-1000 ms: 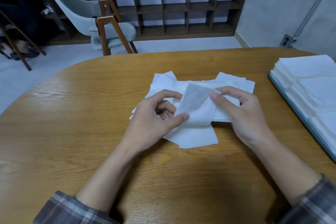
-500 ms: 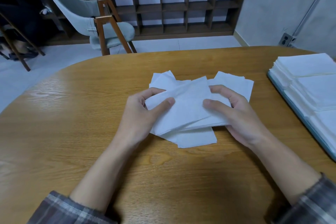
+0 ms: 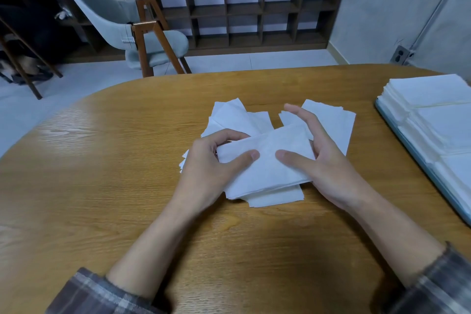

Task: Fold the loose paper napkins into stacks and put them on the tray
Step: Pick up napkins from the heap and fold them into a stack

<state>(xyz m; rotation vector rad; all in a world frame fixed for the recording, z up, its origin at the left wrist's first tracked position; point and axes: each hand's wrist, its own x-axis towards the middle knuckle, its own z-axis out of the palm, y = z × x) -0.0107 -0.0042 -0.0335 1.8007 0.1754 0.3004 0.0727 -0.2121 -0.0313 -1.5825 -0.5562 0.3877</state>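
A folded white napkin (image 3: 267,160) is held between both hands just above a loose pile of white napkins (image 3: 237,117) on the wooden table (image 3: 102,186). My left hand (image 3: 209,171) grips its left end, thumb on top and fingers curled underneath. My right hand (image 3: 323,160) holds the right end, thumb pressed on top, while its index finger sticks out straight over the pile. At the right edge, the tray (image 3: 407,150) carries stacks of folded napkins (image 3: 433,115).
Behind the table's far edge stand a grey chair with wooden legs (image 3: 127,30) and a dark shelf unit (image 3: 254,7). A grey wall with a socket (image 3: 400,55) is at the right. Plaid sleeves cover both forearms near the bottom.
The napkin went from half-lifted and open to folded flat into a narrower rectangle. Both hands shifted slightly toward me, thumbs now on top of the fold.
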